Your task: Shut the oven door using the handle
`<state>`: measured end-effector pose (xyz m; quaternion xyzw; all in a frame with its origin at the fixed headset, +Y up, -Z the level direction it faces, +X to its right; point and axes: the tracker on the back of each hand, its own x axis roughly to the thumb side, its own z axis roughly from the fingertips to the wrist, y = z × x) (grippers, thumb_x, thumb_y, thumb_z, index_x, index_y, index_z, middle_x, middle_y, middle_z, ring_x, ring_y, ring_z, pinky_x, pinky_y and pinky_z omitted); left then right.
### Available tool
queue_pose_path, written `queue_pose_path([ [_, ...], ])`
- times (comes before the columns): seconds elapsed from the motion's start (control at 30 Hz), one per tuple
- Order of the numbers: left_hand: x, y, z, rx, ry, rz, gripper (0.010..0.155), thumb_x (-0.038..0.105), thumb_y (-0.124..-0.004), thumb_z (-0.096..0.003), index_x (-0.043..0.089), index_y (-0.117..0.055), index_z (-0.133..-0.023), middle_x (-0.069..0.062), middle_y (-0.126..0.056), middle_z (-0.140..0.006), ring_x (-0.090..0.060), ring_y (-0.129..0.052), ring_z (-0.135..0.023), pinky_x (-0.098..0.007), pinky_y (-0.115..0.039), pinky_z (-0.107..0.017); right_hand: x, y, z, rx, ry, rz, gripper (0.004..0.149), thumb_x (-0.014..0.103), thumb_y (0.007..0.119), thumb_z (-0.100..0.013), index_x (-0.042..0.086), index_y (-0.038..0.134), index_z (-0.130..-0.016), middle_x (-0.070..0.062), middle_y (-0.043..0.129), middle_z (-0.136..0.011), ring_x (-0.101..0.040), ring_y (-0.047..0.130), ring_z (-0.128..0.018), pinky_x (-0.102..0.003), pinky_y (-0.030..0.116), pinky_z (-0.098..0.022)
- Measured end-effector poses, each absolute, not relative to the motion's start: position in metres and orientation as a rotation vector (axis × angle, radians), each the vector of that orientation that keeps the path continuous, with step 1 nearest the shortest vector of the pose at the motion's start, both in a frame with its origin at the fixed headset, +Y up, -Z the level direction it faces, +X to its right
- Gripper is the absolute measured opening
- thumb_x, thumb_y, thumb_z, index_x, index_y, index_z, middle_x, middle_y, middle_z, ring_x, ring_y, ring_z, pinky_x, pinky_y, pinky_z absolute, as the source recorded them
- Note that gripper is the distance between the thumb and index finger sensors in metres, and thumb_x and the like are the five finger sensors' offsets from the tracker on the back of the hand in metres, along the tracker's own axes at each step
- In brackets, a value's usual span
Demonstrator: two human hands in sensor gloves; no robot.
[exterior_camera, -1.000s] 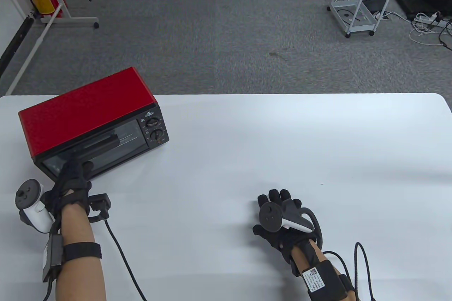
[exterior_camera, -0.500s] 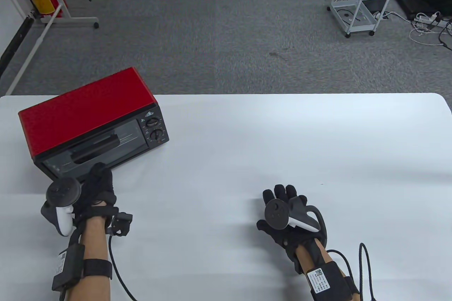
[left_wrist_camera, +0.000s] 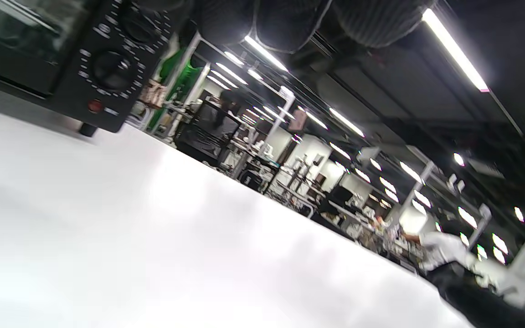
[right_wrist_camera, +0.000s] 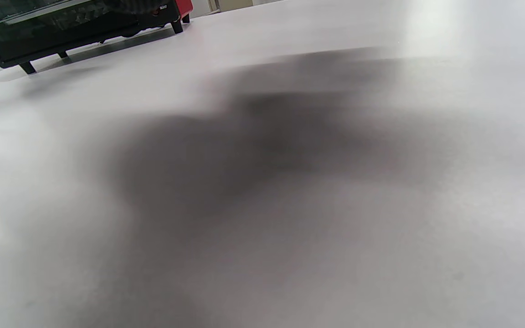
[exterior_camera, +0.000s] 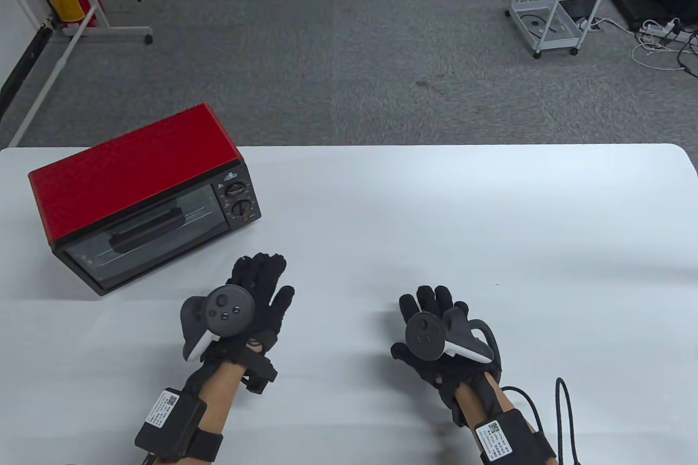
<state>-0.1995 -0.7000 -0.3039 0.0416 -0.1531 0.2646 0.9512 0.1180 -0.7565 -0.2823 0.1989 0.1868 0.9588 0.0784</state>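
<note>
Red oven (exterior_camera: 136, 181) sits at table's (exterior_camera: 491, 214) 10 o'clock corner, glass door (exterior_camera: 147, 239) looks shut flush, handle (exterior_camera: 147, 230) free, so closing seems done. Left hand (exterior_camera: 251, 307) at oven's 4 o'clock, fingers spread flat, holding nothing. Right hand (exterior_camera: 436, 334) well apart toward 3 o'clock, loosely open, empty, likely idle

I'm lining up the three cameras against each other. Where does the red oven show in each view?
Table view: oven at left, on the table.
Left wrist view: its black control panel at top left.
Right wrist view: its front at top left.
Shared landmark: the white table.
</note>
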Motion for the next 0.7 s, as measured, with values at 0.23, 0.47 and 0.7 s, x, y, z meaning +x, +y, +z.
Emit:
queue_pose_path([
  [0.23, -0.173, -0.73, -0.296, -0.049, -0.4, 0.375, 0.075, 0.048, -0.06, -0.0564, 0.009, -0.042, -0.118, -0.026, -0.029, -0.118, -0.061, -0.019, -0.102, -0.078, -0.029, -0.064, 0.113, -0.764, -0.28, 0.621, 0.599, 2.894, 0.087, 0.052, 0.051, -0.054, 0.005, 0.0, -0.107, -0.038, -0.005, -0.108, -0.069, -0.001, -0.095, -0.082, 0.015, -0.063],
  [0.47, -0.17, -0.745, -0.291, -0.132, -0.424, 0.344, 0.076, 0.048, -0.059, -0.0563, 0.01, -0.037, -0.118, -0.026, -0.023, -0.118, -0.06, -0.012, -0.1, -0.078, -0.024, -0.063, 0.111, -0.773, -0.277, 0.632, 0.657, 2.895, 0.087, 0.052, 0.051, -0.054, 0.005, 0.0, -0.107, -0.038, -0.005, -0.108, -0.069, -0.001, -0.095, -0.082, 0.015, -0.063],
  [0.7, -0.173, -0.752, -0.292, -0.162, -0.412, 0.309, 0.076, 0.048, -0.059, -0.0561, 0.01, -0.036, -0.118, -0.025, -0.022, -0.118, -0.06, -0.011, -0.1, -0.078, -0.022, -0.063, 0.108, -0.773, -0.278, 0.634, 0.663, 2.897, 0.087, 0.052, 0.051, -0.054, 0.005, 0.0, -0.107, -0.038, -0.005, -0.108, -0.069, -0.001, -0.095, -0.082, 0.015, -0.063],
])
